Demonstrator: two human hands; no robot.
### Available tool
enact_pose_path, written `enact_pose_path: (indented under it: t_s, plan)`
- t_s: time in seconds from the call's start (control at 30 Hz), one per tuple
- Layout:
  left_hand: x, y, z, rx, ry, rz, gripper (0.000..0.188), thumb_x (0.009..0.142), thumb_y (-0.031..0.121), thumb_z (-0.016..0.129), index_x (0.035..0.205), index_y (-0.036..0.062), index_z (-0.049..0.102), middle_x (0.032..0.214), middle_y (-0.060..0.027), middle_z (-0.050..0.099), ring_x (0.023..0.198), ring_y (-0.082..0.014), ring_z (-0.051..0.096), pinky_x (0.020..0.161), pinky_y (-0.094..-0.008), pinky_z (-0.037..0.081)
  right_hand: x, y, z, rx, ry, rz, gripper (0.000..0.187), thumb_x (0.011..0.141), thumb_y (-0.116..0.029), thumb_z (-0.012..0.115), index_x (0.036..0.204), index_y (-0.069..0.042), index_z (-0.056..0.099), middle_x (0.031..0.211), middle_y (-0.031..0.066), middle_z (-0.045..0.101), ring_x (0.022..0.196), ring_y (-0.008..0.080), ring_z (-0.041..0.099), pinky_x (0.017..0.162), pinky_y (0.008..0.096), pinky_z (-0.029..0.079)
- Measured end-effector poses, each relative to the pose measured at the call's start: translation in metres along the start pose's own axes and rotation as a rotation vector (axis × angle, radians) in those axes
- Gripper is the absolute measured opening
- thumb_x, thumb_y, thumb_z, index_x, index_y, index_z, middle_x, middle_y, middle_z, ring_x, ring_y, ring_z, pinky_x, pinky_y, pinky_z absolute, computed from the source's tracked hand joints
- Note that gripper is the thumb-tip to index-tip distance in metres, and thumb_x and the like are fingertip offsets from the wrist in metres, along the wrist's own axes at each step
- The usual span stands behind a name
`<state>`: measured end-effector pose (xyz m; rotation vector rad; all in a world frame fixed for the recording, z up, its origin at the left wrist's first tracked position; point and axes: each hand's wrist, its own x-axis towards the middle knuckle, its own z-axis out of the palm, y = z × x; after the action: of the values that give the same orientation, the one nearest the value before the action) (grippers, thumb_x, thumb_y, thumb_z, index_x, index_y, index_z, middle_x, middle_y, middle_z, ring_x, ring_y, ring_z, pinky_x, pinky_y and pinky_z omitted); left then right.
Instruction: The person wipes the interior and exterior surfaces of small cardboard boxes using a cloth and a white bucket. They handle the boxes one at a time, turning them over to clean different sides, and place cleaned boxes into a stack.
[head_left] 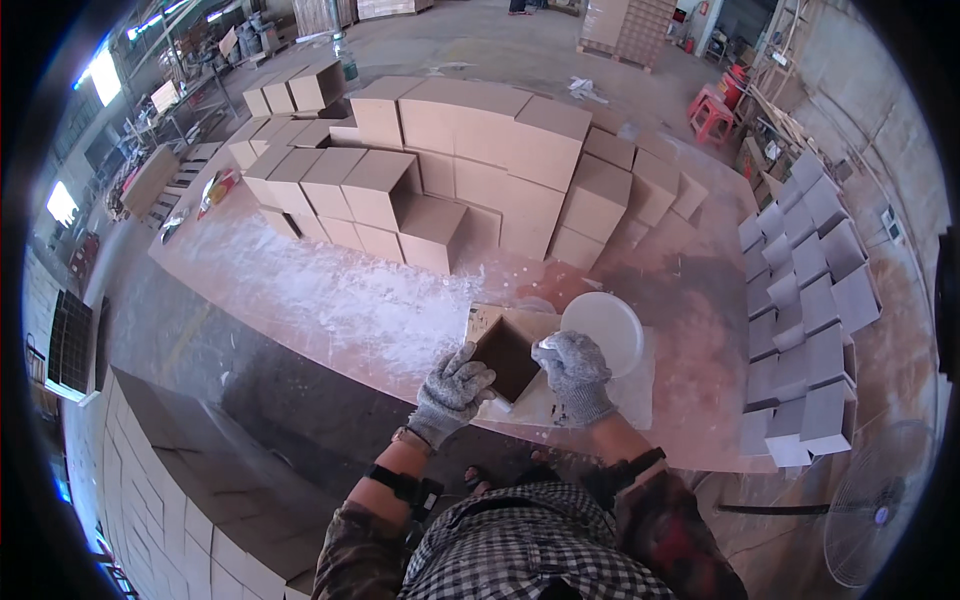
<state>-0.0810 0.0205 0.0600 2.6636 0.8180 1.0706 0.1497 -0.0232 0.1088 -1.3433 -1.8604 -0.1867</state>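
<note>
Close in front of me, an open-topped brown cardboard box (508, 362) is turned cornerwise, its dark inside facing up. My left hand (455, 393), in a grey knit glove, is closed on the box's left edge with its fingers curled. At the opposite edge, my right hand (577, 375) is closed in a pinch, in the same kind of glove. Some of its fingertips are hidden. A round white lid-like disc or tub top (612, 318) lies just beyond the right hand. Under the box and disc is a pale, stained sheet (632, 402).
Brown cardboard boxes (470, 140) stand stacked along the table's far side. White powdery residue (350, 290) covers part of the reddish tabletop (690, 370). Pale open boxes (805, 300) are piled at right, near a fan (880, 515). Flat cardboard (160, 480) stands lower left.
</note>
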Motion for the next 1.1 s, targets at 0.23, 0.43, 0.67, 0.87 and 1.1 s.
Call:
enact_pose_path:
  t_s: [0.23,0.43,0.67,0.87,1.1]
  plan:
    - [-0.006,0.0,-0.001,0.016,0.039,-0.012,0.028,0.07,0.024,0.076,0.094,0.0144,0.066,0.1,-0.0055,0.064,0.114,-0.0341,0.055,0.095,-0.049,0.045,-0.047,-0.082,-0.016,0.16,-0.311,-0.048,0.007,0.082,-0.018,0.063,0.085,-0.012,0.062,0.085,0.0086,0.06,0.08,0.0293,0.059,0.068,0.0431,0.048]
    - [-0.006,0.023,-0.004,0.186,0.067,0.016,0.024,0.069,0.021,0.074,0.089,0.0115,0.064,0.094,-0.007,0.063,0.108,-0.0346,0.057,0.097,-0.0533,0.041,-0.04,-0.071,-0.034,0.75,-0.084,0.64,0.015,0.074,-0.003,0.075,0.084,-0.005,0.064,0.084,0.0103,0.066,0.077,0.0262,0.064,0.071,0.0363,0.051]
    - [0.0,0.026,-0.009,0.186,-0.016,-0.034,0.03,0.072,0.03,0.07,0.091,0.0069,0.066,0.093,-0.011,0.062,0.111,-0.037,0.053,0.102,-0.0542,0.036,0.011,-0.03,-0.043,0.385,-0.086,0.191,0.014,0.074,-0.007,0.076,0.083,-0.005,0.066,0.082,0.0079,0.065,0.077,0.0251,0.064,0.069,0.0347,0.051]
    - [-0.008,-0.01,-0.061,0.051,-0.212,0.097,0.041,0.068,0.034,0.073,0.1,0.009,0.066,0.105,-0.0079,0.062,0.118,-0.0335,0.051,0.105,-0.0505,0.035,0.058,-0.011,0.009,0.041,-0.035,-0.24,0.01,0.075,-0.016,0.075,0.081,-0.012,0.068,0.087,0.0053,0.065,0.083,0.023,0.064,0.072,0.0369,0.051]
    - [-0.018,-0.029,-0.048,0.012,-0.235,0.176,0.035,0.068,0.027,0.071,0.099,0.0123,0.064,0.107,-0.0052,0.061,0.118,-0.0316,0.051,0.107,-0.0498,0.034,0.047,-0.008,0.045,-0.119,-0.396,-0.365,0.005,0.077,-0.019,0.064,0.08,-0.017,0.068,0.086,0.0055,0.063,0.079,0.0246,0.061,0.071,0.0368,0.051]
